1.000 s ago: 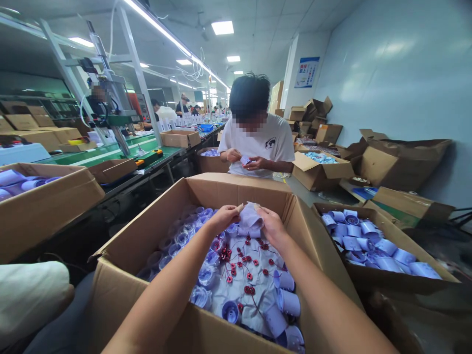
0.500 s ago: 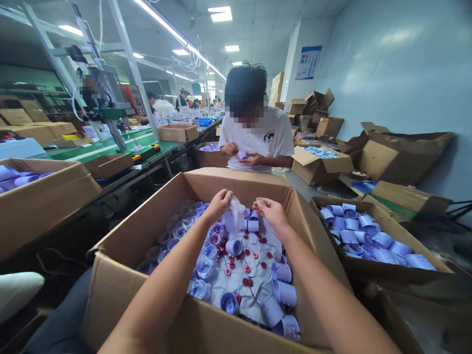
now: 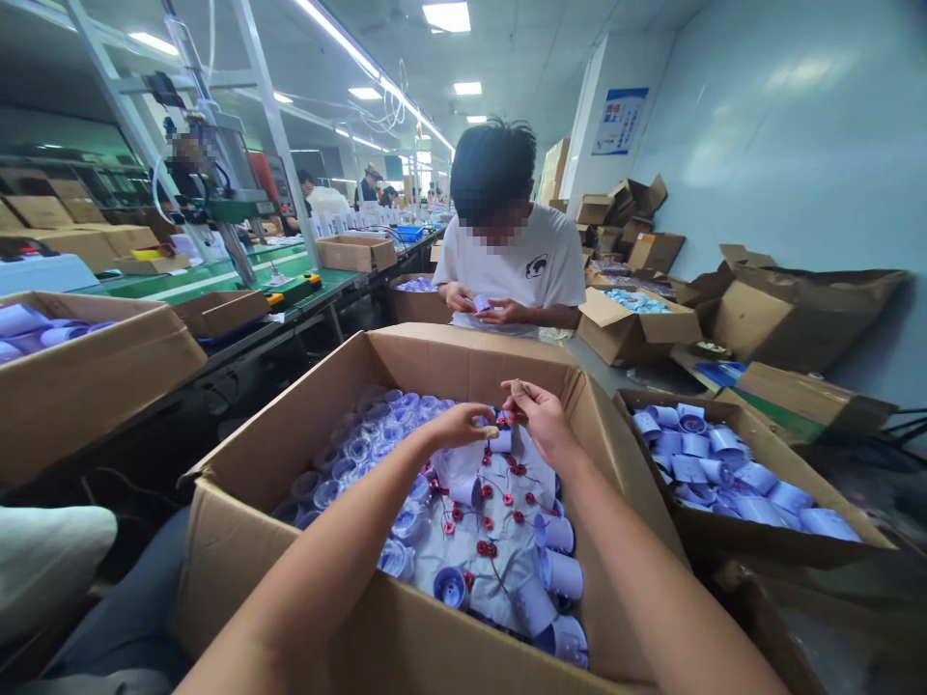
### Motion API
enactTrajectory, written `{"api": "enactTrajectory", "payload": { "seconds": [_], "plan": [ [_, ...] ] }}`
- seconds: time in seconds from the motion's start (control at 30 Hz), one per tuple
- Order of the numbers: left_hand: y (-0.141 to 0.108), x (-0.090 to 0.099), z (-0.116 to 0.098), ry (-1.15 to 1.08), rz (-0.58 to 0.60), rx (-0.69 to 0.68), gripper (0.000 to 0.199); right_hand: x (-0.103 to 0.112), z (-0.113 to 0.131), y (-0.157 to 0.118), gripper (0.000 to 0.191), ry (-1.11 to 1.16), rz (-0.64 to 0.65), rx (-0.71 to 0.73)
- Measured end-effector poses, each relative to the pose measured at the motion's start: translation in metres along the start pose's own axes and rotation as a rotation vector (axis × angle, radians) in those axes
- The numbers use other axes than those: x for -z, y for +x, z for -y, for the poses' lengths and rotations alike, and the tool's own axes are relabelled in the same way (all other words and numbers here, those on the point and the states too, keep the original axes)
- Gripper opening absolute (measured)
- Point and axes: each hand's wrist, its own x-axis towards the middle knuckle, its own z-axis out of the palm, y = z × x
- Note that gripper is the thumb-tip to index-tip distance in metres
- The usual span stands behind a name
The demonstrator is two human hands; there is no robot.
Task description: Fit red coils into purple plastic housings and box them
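My left hand (image 3: 467,425) is over the far part of a large cardboard box (image 3: 290,550), its fingers apart and curved toward the right, with nothing visible in them. Just beside it, my right hand (image 3: 540,415) is closed in a pinch; what it holds, if anything, is too small to make out. Below the hands lie small red parts with dark wires (image 3: 487,549) on a white sheet (image 3: 463,565). Purple cups (image 3: 561,574) line the box's right side, and one purple cup (image 3: 464,492) lies mid-sheet. Plastic-wrapped cups (image 3: 358,449) fill the left side.
Across the box a person (image 3: 507,241) handles a purple cup. An open box of purple cups (image 3: 753,473) stands at the right, and another cardboard box (image 3: 94,386) at the left. Beyond it runs a green workbench (image 3: 166,290) with a machine.
My left hand has let go of the clear plastic bag, opened and moved right and down toward my right hand. The cup mid-sheet has changed its tilt. The view has shifted slightly.
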Motion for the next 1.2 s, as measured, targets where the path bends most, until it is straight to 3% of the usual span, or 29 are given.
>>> {"api": "enactTrajectory", "payload": {
  "seconds": [0.27, 0.4, 0.6, 0.77, 0.9, 1.0, 1.07, 1.2],
  "plan": [
    [0.003, 0.006, 0.014, -0.106, 0.022, 0.105, 0.009, 0.002, -0.002, 0.003, 0.043, -0.103, -0.13, -0.015],
    [0.003, 0.012, 0.017, -0.321, -0.017, 0.174, 0.017, 0.005, -0.005, 0.006, 0.04, -0.157, -0.178, 0.004],
    [0.002, 0.008, 0.013, -0.451, 0.043, 0.203, 0.023, 0.014, -0.012, 0.014, 0.03, -0.23, -0.268, 0.118],
    [-0.002, 0.011, 0.0, -0.636, -0.058, 0.173, 0.029, 0.016, -0.019, 0.015, 0.03, -0.23, -0.169, 0.004],
    [-0.003, 0.013, -0.004, -0.767, -0.161, 0.141, 0.035, 0.009, -0.025, 0.009, 0.019, -0.36, 0.006, -0.027],
    [-0.004, 0.011, -0.005, -0.752, -0.181, 0.188, 0.035, 0.002, -0.027, 0.002, 0.019, -0.474, 0.133, -0.032],
    [-0.007, 0.01, -0.007, -0.685, -0.2, 0.245, 0.032, -0.003, -0.024, -0.003, 0.026, -0.52, 0.143, -0.02],
    [-0.015, 0.006, -0.008, -0.583, -0.044, 0.316, 0.041, -0.012, -0.013, -0.011, 0.019, -0.536, 0.048, 0.045]
  ]
}}
